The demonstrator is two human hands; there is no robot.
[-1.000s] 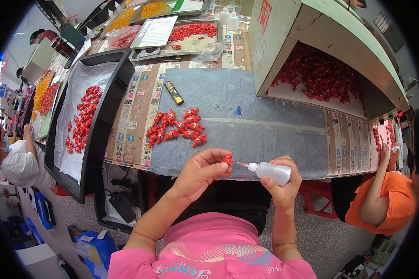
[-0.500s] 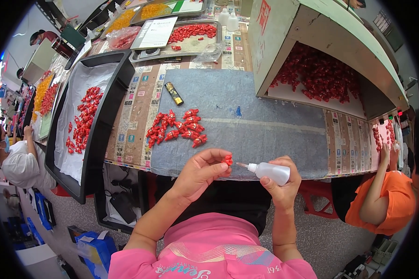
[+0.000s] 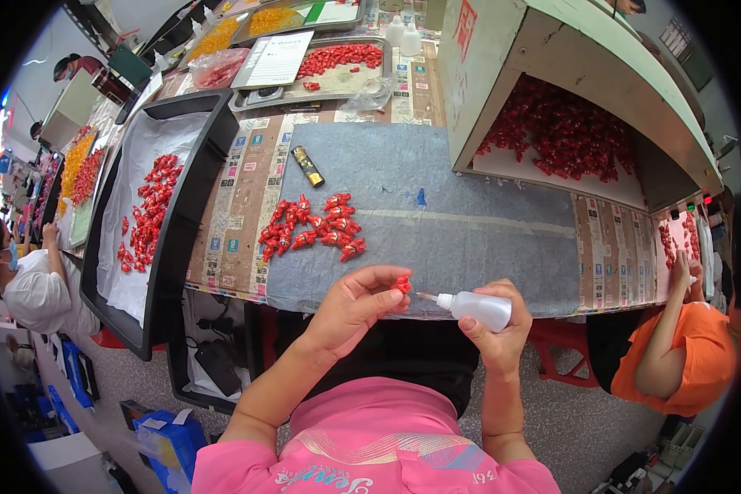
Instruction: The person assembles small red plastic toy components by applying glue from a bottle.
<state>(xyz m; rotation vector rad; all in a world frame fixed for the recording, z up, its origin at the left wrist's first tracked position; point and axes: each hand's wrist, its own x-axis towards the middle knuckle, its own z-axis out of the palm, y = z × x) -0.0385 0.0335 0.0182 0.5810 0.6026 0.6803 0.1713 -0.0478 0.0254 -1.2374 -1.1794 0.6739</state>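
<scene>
Between thumb and fingers, my left hand [image 3: 362, 303] pinches a small red plastic figure [image 3: 403, 284] above the table's front edge. My right hand [image 3: 502, 325] grips a white squeeze bottle [image 3: 482, 310] with a thin nozzle tip [image 3: 426, 295], tilted toward the figure. A small gap separates the tip from the figure. Beyond my left hand, a loose group of red figures [image 3: 313, 225] lies on the grey-blue mat [image 3: 469, 247]. Part of the held figure is hidden by my fingers.
On the left, a black tray [image 3: 191, 177] lined with white sheet holds red pieces. A black-and-gold cylinder [image 3: 308, 166] lies on the mat. At right stands an open box [image 3: 490, 66] full of red pieces. A metal tray [image 3: 337, 86] sits behind; co-workers sit on both sides.
The bottle has tilted slightly, its tip lower and a little nearer my left hand. The held figure has turned slightly. The loose group has not moved.
</scene>
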